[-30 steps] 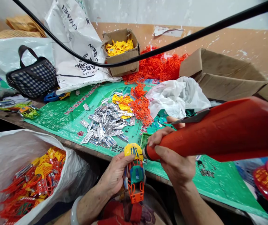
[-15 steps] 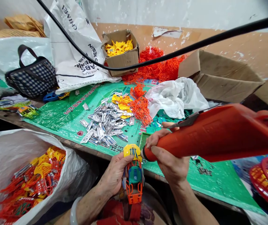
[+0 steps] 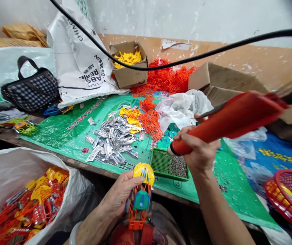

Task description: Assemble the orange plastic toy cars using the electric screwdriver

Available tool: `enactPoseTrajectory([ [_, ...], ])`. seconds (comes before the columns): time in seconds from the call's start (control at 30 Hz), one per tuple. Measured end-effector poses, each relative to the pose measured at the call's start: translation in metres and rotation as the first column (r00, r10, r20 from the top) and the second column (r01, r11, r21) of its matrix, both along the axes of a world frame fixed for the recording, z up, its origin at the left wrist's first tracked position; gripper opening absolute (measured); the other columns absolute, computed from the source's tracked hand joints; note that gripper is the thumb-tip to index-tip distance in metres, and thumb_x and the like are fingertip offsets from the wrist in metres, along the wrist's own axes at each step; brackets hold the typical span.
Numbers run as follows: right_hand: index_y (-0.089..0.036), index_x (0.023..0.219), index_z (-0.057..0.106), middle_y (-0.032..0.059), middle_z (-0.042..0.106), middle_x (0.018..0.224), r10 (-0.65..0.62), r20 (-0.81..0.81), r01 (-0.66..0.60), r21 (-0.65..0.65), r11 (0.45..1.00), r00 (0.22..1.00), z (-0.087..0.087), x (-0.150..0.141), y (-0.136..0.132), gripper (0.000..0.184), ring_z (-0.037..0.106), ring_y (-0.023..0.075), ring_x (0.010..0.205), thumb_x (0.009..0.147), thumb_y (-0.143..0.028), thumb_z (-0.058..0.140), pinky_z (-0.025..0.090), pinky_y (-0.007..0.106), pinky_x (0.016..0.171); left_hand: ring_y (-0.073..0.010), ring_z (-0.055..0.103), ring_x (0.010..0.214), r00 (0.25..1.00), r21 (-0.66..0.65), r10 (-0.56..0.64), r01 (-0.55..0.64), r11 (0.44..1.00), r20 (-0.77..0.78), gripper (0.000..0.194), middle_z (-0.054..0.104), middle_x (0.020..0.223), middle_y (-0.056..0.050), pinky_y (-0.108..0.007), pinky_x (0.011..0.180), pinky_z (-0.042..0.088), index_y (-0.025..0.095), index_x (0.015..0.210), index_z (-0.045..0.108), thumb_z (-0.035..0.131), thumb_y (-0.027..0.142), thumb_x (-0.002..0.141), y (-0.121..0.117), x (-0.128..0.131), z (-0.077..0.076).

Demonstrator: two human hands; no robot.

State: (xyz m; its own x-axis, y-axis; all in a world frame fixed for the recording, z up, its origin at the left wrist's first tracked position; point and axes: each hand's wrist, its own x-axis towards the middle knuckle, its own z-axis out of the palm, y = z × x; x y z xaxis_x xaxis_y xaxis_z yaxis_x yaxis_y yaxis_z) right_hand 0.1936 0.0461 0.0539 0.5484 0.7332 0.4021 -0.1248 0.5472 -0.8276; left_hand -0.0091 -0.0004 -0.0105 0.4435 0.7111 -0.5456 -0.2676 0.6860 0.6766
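My left hand grips a toy car body with a yellow front, an orange frame and a green middle piece, thumb on top near the yellow part. My right hand is wrapped round a red power screwdriver, its tip pointing down and left. That tip is over a shallow green basket, close to a heap of small screws in its right part. Whether the tip touches a screw I cannot tell. Silver pieces lie in a pile beyond the car body.
A white sack of orange and yellow assemblies stands at the left. Orange frames, a cardboard box of yellow parts and a white plastic bag lie behind. A black cable crosses above; a red basket sits right.
My right hand has moved the screwdriver away from the car body's yellow front, up and right to the screw basket, which is now uncovered. My left hand still holds the car body, slightly lower.
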Motion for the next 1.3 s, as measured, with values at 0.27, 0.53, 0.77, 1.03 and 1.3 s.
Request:
enactPoseTrajectory([
  [0.27, -0.018, 0.061, 0.064, -0.0024, 0.061, 0.062, -0.059, 0.086, 0.068, -0.1, 0.993, 0.994, -0.033, 0.001, 0.03, 0.014, 0.056, 0.0133, 0.052, 0.06, -0.026, 0.075, 0.05, 0.032, 0.054, -0.0113, 0.064, 0.055, 0.996, -0.037, -0.092, 0.092, 0.995, 0.013, 0.027, 0.075, 0.07, -0.007, -0.019, 0.054, 0.05, 0.01, 0.084, 0.078, 0.083, 0.033, 0.069, -0.002, -0.001, -0.01],
  [0.53, -0.018, 0.062, 0.066, -0.002, 0.061, 0.062, -0.087, 0.1, 0.097, -0.107, 0.99, 0.991, -0.042, -0.004, 0.035, 0.012, 0.054, 0.0139, 0.055, 0.059, -0.023, 0.076, 0.049, 0.032, 0.055, -0.0122, 0.064, 0.053, 0.995, -0.032, -0.099, 0.099, 0.995, -0.012, 0.029, 0.076, 0.07, -0.01, -0.019, 0.053, 0.05, 0.009, 0.082, 0.078, 0.084, 0.034, 0.068, -0.003, 0.0, -0.01],
  [0.77, -0.017, 0.062, 0.066, -0.0007, 0.062, 0.062, -0.083, 0.124, 0.097, -0.111, 0.989, 0.989, -0.05, -0.004, 0.037, 0.012, 0.055, 0.0147, 0.055, 0.06, -0.025, 0.076, 0.049, 0.033, 0.055, -0.0088, 0.058, 0.047, 0.998, -0.022, -0.05, 0.049, 0.999, -0.041, 0.026, 0.071, 0.06, -0.005, -0.017, 0.049, 0.045, 0.01, 0.074, 0.078, 0.086, 0.033, 0.065, -0.006, -0.003, -0.014],
  [1.03, -0.017, 0.062, 0.067, -0.0002, 0.063, 0.062, -0.102, 0.125, 0.115, -0.104, 0.988, 0.987, -0.047, -0.007, 0.036, 0.012, 0.055, 0.0147, 0.055, 0.06, -0.025, 0.076, 0.049, 0.032, 0.054, -0.0118, 0.064, 0.055, 0.997, -0.007, -0.078, 0.078, 0.997, 0.001, 0.027, 0.075, 0.071, -0.008, -0.018, 0.054, 0.05, 0.009, 0.083, 0.08, 0.084, 0.031, 0.068, -0.009, -0.002, -0.008],
  [1.3, -0.018, 0.063, 0.067, -0.0015, 0.062, 0.062, -0.114, 0.113, 0.125, -0.099, 0.987, 0.987, -0.045, -0.006, 0.034, 0.011, 0.054, 0.014, 0.055, 0.059, -0.022, 0.077, 0.048, 0.031, 0.054, -0.0135, 0.067, 0.056, 0.997, -0.008, -0.082, 0.082, 0.997, -0.005, 0.027, 0.078, 0.073, -0.011, -0.019, 0.055, 0.052, 0.009, 0.084, 0.08, 0.083, 0.031, 0.069, -0.01, -0.002, -0.01],
])
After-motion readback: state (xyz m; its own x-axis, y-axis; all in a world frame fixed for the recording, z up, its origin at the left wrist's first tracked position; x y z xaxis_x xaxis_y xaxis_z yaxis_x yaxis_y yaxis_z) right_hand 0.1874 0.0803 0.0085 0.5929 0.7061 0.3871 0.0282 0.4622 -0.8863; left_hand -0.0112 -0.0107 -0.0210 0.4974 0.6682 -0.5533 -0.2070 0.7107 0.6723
